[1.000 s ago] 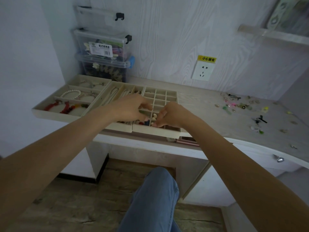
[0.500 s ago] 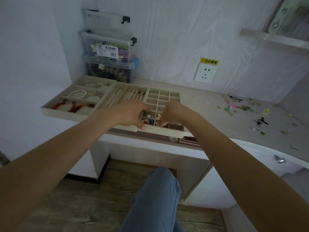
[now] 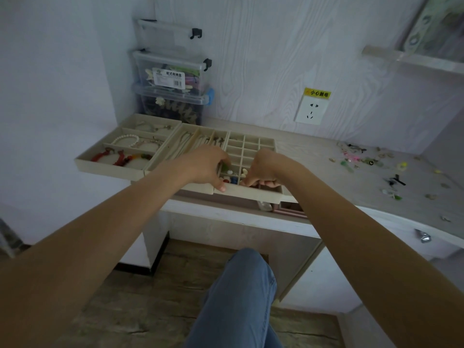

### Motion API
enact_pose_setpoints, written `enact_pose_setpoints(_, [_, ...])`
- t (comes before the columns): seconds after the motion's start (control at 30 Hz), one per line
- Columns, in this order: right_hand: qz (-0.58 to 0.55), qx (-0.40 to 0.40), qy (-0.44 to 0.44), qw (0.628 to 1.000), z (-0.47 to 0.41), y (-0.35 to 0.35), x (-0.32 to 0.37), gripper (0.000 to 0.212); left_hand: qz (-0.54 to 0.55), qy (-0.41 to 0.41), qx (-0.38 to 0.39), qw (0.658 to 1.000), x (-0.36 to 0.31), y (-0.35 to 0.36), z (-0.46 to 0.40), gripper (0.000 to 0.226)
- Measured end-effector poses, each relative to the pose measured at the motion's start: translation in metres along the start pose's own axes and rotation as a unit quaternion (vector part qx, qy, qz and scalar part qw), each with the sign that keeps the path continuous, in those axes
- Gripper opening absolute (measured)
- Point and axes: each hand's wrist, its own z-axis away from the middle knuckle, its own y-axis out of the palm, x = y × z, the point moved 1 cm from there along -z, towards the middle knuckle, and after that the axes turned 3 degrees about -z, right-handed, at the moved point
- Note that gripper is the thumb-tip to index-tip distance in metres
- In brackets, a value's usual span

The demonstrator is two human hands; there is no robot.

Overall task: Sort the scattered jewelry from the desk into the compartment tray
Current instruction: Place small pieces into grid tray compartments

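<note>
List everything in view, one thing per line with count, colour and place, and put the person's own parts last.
compartment trays: three, beige, side by side at the desk's left end
bracelets: several, red, white and mixed beads, in the left tray
necklaces: several, pale, in the middle tray's long slots
small pieces: a few, red, blue, white, in the right tray's near cells
scattered jewelry: many, green, pink, yellow, black, on the desk's right side
desk: one, pale wood grain
storage boxes: three, clear, stacked against the wall behind the trays
wall socket: one, white, yellow label above
left hand: thumb on the tray's front edge
right hand: fingers curled into the near cells; grip contents hidden
leg: one, blue jeans, below the desk
</note>
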Motion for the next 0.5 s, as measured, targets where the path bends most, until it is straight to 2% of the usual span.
enact_pose_setpoints(0.5, [-0.062, -0.023, 0.023, 0.998, 0.0023, 0.0063, -0.0044, 0.027, 0.027, -0.013, -0.001, 1.0, -0.0028, 0.0025, 0.0053, 0.067])
